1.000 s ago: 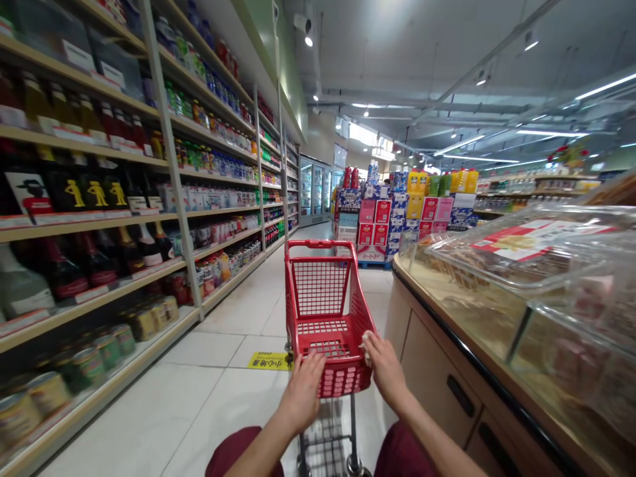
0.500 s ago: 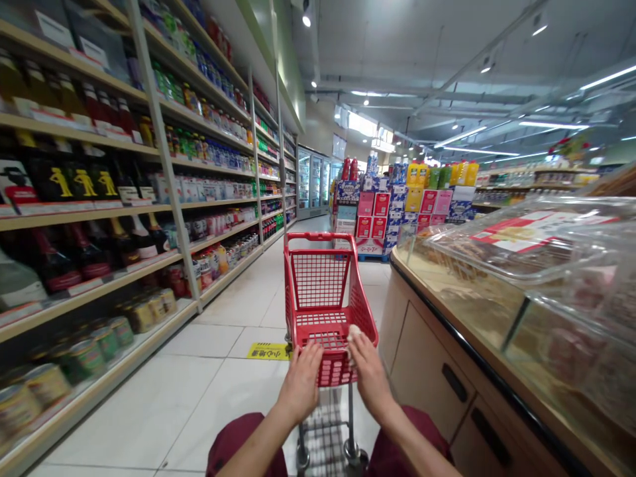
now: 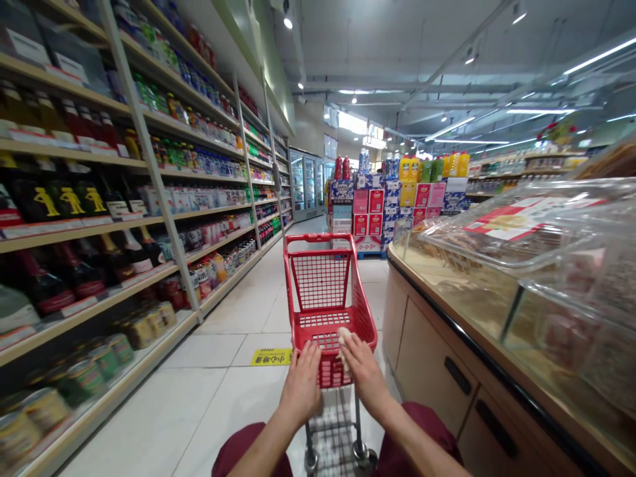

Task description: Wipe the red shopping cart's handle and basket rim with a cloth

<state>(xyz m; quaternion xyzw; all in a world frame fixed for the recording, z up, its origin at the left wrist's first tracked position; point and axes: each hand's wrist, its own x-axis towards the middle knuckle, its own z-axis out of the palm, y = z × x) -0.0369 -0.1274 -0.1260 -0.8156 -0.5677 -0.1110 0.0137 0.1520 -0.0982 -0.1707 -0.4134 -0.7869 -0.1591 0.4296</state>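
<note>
A small red plastic shopping cart [image 3: 365,321] with a gridded basket stands right in front of me, its handle bar on the far side. My left hand [image 3: 302,381] grips the near rim of the basket at its left, fingers over the edge. At the right part of that same rim, my right hand [image 3: 362,371] presses a crumpled whitish cloth [image 3: 344,336] against the plastic. Part of the cloth is hidden under the fingers. Nothing shows inside the basket.
Shelves of bottles and cans [image 3: 124,245] run along the left. On the right stands a wooden counter [image 3: 427,344] with clear-lidded food trays [image 3: 536,225]. Stacked drink boxes [image 3: 368,212] sit ahead. A yellow sign [image 3: 271,357] lies on the tiled floor.
My right hand has slid a little left along the rim with the cloth. My left hand keeps its place on the rim. The whole view has shifted slightly.
</note>
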